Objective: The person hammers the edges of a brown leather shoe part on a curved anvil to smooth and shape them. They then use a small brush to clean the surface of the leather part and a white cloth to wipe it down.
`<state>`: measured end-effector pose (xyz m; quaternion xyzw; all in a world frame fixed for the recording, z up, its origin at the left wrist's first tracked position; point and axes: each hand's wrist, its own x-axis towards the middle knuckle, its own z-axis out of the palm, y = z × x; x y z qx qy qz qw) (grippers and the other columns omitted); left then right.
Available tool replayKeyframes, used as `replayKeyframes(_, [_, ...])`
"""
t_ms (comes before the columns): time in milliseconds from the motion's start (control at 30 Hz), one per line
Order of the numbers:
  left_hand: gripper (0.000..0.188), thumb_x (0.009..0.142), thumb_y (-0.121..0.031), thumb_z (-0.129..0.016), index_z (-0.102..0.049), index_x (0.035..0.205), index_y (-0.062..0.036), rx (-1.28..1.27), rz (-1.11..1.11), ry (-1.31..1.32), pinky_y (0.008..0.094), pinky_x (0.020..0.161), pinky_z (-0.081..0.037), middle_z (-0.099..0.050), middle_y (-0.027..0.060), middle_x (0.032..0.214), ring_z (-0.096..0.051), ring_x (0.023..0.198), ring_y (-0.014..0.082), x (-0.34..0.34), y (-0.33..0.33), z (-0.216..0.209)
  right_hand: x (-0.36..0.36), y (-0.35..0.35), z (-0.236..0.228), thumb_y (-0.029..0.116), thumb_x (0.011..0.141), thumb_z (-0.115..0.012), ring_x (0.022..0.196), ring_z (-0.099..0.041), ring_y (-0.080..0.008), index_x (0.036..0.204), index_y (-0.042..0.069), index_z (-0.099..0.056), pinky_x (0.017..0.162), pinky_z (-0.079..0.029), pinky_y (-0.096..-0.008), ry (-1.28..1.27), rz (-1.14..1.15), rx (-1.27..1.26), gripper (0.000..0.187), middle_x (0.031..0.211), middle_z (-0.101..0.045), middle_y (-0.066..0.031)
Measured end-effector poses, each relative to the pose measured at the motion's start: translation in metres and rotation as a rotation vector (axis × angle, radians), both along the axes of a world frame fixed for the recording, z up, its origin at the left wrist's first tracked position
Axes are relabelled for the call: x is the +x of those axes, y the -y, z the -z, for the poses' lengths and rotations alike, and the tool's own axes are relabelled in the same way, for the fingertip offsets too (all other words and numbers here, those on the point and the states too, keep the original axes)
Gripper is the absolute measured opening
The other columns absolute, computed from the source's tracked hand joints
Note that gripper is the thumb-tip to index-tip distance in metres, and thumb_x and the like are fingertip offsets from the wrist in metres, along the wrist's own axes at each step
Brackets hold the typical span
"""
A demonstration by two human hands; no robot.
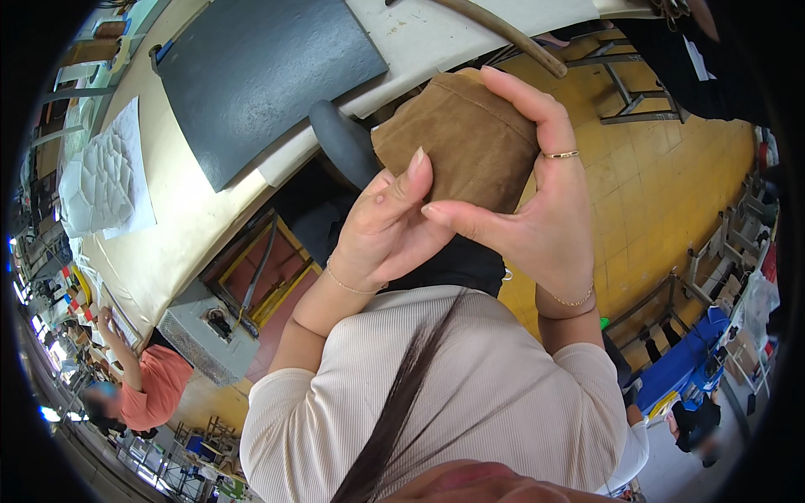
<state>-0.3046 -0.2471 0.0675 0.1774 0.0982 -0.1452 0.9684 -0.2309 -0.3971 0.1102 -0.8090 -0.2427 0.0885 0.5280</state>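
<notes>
Both of my hands hold a folded, stitched piece of brown suede [470, 138] up in front of my chest. My left hand [390, 218] is closed on its lower left side, the thumb pressed on the near face and the other fingers mostly hidden behind. My right hand [549, 189] curves round the right side, index finger along the top edge and thumb at the bottom edge. A seam runs across the suede near its top right. Just left of it, a dark grey rounded object [344, 142] sticks out by the bench edge.
A large dark grey slab [268, 80] lies on the pale-covered bench [180, 251]. Nearby are a wooden handle [503, 33] and a stack of white cut pieces [96, 184]. A metal box [210, 335] stands below. One person in orange [159, 381] works at the left.
</notes>
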Motion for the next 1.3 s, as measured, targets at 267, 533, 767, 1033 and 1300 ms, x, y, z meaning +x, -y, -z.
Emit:
replayKeyframes(267, [0.055,0.105,-0.030,-0.048,-0.033,0.149,-0.0016,0.059,-0.016,0.050,0.0490,0.117,-0.033,-0.046,0.0151,0.148,-0.044,0.138,0.0294,-0.001,0.003,0.001,0.000,-0.002,0.005,0.013,0.081,-0.081,0.107,-0.061,-0.0180,0.123,0.001,-0.061,0.092,-0.049,-0.0297,-0.151,0.123,0.249,0.048,0.116,-0.065,-0.0100])
replayKeyframes(533, [0.056,0.105,-0.032,-0.048,-0.032,0.150,-0.0023,0.088,-0.006,0.024,0.0471,0.113,-0.038,-0.045,0.0153,0.149,-0.045,0.137,0.0297,-0.002,0.002,-0.004,0.015,0.006,-0.008,0.011,0.093,-0.069,0.094,-0.064,-0.0143,0.106,0.001,-0.072,0.083,-0.050,-0.0262,-0.120,0.220,0.247,0.017,0.101,-0.069,-0.0068])
replayKeyframes(767, [0.073,0.084,-0.018,-0.075,-0.040,0.145,0.0019,0.106,0.064,0.008,0.0404,0.111,-0.040,-0.053,0.0136,0.139,-0.052,0.130,0.0242,-0.003,-0.013,-0.016,0.039,0.020,-0.035,0.005,0.082,-0.074,0.097,-0.062,-0.0182,0.094,-0.001,-0.074,0.089,-0.046,-0.0288,0.065,-0.103,0.059,0.014,0.106,-0.067,-0.0106])
replayKeyframes(1033, [0.063,0.083,-0.003,-0.072,-0.046,0.140,0.0028,0.160,0.040,-0.008,0.0385,0.110,-0.041,-0.056,0.0127,0.137,-0.055,0.126,0.0227,-0.004,-0.015,-0.022,0.050,0.013,-0.036,0.004,0.074,-0.080,0.087,-0.066,-0.0172,0.087,0.001,-0.075,0.079,-0.050,-0.0276,0.013,-0.302,-0.021,0.014,0.093,-0.070,-0.0083])
replayKeyframes(1300, [0.047,0.088,-0.004,-0.068,-0.056,0.132,0.0038,0.147,0.024,0.023,0.0368,0.107,-0.044,-0.062,0.0120,0.130,-0.059,0.120,0.0204,-0.004,-0.013,-0.022,0.052,0.015,-0.056,0.008,0.068,-0.084,0.080,-0.066,-0.0173,0.081,0.004,-0.075,0.074,-0.049,-0.0271,0.167,-0.336,-0.221,0.017,0.086,-0.071,-0.0065])
